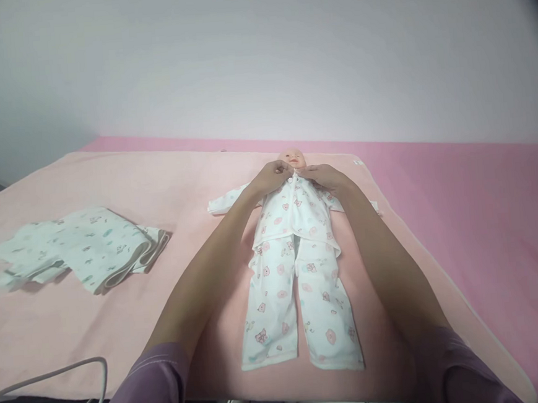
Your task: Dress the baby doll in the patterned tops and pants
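A baby doll lies on its back on a pale pink blanket, dressed in a white top and white trousers with pink prints. My left hand and my right hand meet at the doll's neck. Both hands have their fingers closed in a pinch on the collar of the top, one on each side of the front opening. My forearms reach out along both sides of the doll, with purple sleeves at the bottom of the view.
A folded pile of white printed baby clothes lies on the blanket at the left. A white cable loops over the near left edge. The brighter pink bed surface extends right, against a plain wall.
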`<state>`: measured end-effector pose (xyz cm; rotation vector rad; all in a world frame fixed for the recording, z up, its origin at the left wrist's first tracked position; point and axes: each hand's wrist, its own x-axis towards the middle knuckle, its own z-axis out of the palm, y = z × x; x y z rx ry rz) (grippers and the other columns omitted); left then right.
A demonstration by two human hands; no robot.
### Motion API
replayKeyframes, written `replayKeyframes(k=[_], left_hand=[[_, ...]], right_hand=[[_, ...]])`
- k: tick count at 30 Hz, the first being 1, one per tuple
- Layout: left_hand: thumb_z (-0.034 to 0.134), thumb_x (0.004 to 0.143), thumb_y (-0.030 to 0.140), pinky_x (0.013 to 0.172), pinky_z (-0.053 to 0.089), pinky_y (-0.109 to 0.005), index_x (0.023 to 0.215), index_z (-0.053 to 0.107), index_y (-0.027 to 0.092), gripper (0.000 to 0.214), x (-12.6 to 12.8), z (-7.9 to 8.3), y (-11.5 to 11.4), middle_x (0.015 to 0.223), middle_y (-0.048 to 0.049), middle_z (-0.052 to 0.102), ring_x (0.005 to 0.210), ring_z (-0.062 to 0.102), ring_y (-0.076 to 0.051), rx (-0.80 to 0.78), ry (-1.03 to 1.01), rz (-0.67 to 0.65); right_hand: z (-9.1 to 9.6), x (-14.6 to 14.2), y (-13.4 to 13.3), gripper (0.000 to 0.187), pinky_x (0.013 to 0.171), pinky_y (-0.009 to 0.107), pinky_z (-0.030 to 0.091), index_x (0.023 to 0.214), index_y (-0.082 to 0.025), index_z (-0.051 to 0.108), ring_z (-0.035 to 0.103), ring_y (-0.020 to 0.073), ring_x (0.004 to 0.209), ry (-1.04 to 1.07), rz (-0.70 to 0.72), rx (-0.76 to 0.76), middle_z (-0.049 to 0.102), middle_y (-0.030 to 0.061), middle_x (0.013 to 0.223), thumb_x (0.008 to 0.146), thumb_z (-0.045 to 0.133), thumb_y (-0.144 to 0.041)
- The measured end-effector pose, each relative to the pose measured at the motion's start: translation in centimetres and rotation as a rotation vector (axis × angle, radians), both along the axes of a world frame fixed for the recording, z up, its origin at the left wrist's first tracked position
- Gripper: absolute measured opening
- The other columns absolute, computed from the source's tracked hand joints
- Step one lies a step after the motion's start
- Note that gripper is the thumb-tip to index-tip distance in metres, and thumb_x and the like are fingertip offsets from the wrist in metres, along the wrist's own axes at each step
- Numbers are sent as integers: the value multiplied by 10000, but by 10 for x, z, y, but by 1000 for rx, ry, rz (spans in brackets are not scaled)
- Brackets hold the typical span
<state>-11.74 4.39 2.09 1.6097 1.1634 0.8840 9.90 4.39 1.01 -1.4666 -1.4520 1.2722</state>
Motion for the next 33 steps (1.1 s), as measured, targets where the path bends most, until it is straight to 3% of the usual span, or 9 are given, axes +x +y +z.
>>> replayKeyframes(k=[7,13,18,21,25,27,30,33], left_hand=[[692,1022,272,537,360,-275,920,667,173,144,1,-8,5,721,19,552,507,438,-91,6,0,0],[679,1018,263,571,382,-278,983,693,160,110,3,-8,4,793,-5,603,552,469,-99,10,-16,29],[702,987,270,731,454,-298,954,711,161,114,4,-6,0,913,-46,714,729,586,-141,180,112,67],[727,957,274,823,464,-317,925,719,167,112,7,-8,4,992,-56,763,836,620,-167,307,178,87],[713,977,312,840,472,-335,964,722,169,144,13,-7,3,988,-63,765,867,643,-194,303,196,115],[672,1005,315,895,482,-359,1026,725,166,160,9,-3,-13,1030,-85,756,940,655,-222,334,222,169],[680,1008,377,1002,476,-419,1175,690,184,256,-14,1,-65,1172,-113,716,1116,629,-279,498,304,188],[784,925,523,934,507,-425,1208,594,212,462,-44,-4,-133,1242,-114,657,1126,610,-300,582,392,8]], right_hand=[[10,-9,-15,365,724,260,450,1022,-191,847,572,132,756,-95,-44,56,756,15,876,810,934,-475],[8,-13,-13,291,743,249,452,1017,-175,828,618,136,800,-73,-96,25,772,18,915,853,899,-405],[10,-17,-15,186,698,249,434,992,-151,820,574,126,724,-77,-162,26,727,13,814,884,851,-298],[13,-23,-17,146,685,261,421,997,-147,818,557,135,701,-167,-181,94,701,10,776,928,769,-266],[22,-33,-28,181,807,301,481,1057,-164,805,664,191,875,-335,-186,256,771,59,990,973,710,-294],[29,-33,-50,223,897,341,499,1138,-180,782,685,225,971,-436,-188,349,774,79,1080,1005,681,-328],[36,-20,-110,334,927,376,513,1311,-222,704,672,233,959,-528,-96,552,744,80,1143,1031,658,-398],[29,-5,-180,410,838,362,524,1354,-275,629,654,227,928,-551,111,629,701,71,1217,1011,695,-489]])
